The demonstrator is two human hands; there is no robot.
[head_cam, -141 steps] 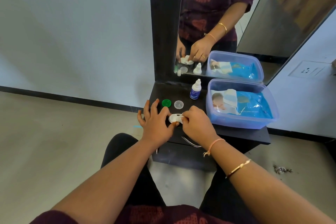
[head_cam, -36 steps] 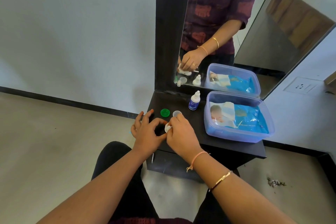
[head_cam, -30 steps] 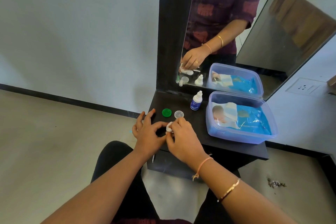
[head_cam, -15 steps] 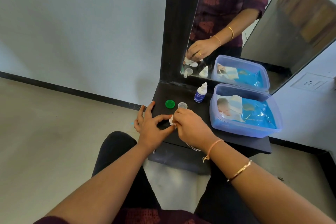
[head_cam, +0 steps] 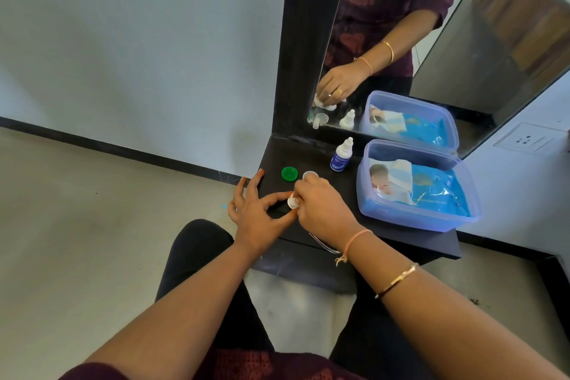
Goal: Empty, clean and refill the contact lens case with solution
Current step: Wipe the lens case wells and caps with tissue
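The left hand's [head_cam: 256, 213] thumb and forefinger pinched one end of a small white plastic contact lens case [head_cam: 292, 202], while its other fingers [head_cam: 251, 182] splayed past the black counter's [head_cam: 413, 241] left edge. The right hand's [head_cam: 324, 210] fingers [head_cam: 303, 187] curled round the case's other end, hiding most of it. The case was near the counter's front-left corner. A round green cap [head_cam: 289, 173] and a clear cap [head_cam: 309, 175] lay just behind it. Further back stood a white dropper bottle [head_cam: 340, 156]. A translucent blue plastic tub [head_cam: 416, 219] filled the counter's right half. Bare counter showed between the hands and the tub.
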